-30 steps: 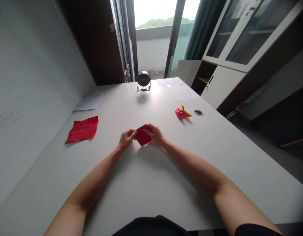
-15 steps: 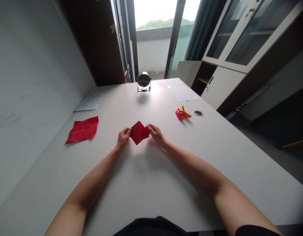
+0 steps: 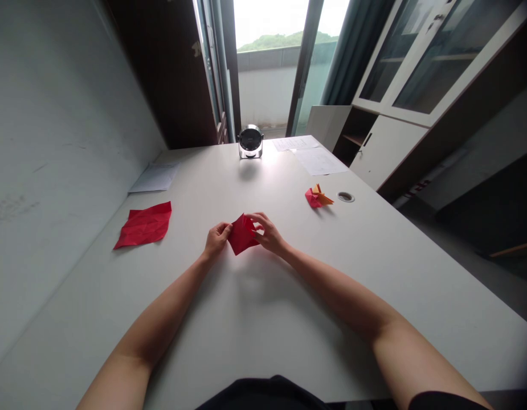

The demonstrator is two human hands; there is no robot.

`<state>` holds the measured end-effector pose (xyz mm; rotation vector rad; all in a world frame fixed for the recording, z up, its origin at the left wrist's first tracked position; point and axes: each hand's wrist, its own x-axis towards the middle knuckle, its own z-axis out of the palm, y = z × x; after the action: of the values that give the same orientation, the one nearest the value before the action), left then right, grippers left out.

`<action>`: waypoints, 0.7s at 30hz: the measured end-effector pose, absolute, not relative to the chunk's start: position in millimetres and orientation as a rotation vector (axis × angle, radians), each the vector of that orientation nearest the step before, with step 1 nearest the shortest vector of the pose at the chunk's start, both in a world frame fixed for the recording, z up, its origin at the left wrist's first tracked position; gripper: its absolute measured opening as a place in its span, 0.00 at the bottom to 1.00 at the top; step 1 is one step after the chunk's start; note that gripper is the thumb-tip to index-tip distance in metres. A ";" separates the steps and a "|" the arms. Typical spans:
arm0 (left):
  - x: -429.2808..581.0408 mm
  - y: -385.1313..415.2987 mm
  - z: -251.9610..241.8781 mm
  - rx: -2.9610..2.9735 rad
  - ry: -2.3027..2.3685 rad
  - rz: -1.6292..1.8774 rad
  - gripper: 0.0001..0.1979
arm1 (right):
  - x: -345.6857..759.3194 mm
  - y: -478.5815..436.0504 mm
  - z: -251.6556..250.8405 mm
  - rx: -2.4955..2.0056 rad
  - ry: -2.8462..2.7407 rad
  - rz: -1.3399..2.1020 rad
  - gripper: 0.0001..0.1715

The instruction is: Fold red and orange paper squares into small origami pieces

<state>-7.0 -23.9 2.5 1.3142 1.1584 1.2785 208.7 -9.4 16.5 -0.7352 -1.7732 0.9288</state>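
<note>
A folded square of red paper (image 3: 241, 238) is held just above the table, one corner pointing towards me. My left hand (image 3: 217, 238) pinches its left corner between thumb and fingers. At the right side of the paper, my right hand (image 3: 266, 232) has its thumb and fingers apart, the fingertips at the upper and inner part of a flap. Whether those fingertips press on the paper is hard to make out. Part of the paper's right corner is hidden behind this hand.
A creased red sheet (image 3: 144, 226) lies on the white table (image 3: 263, 324) at left. To the right are a folded red and orange paper piece (image 3: 318, 197) and a round cable hole (image 3: 346, 197). Farther back stand a round black-faced device (image 3: 250, 140) and white papers (image 3: 318, 161).
My right hand has loosened its pinch on the right corner, and its fingers have spread over the paper's upper right. The folded paper has tilted slightly and its flap stands more open.
</note>
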 end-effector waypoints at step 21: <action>-3.9 -28.1 10.7 1.297 1.148 1.293 0.17 | 210.4 -10.1 14.0 -0.645 -1.794 1.071 0.06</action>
<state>-3.9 -28.1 10.7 1.2968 1.1479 1.2933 210.4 -10.1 14.0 -0.6448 -1.7937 1.0714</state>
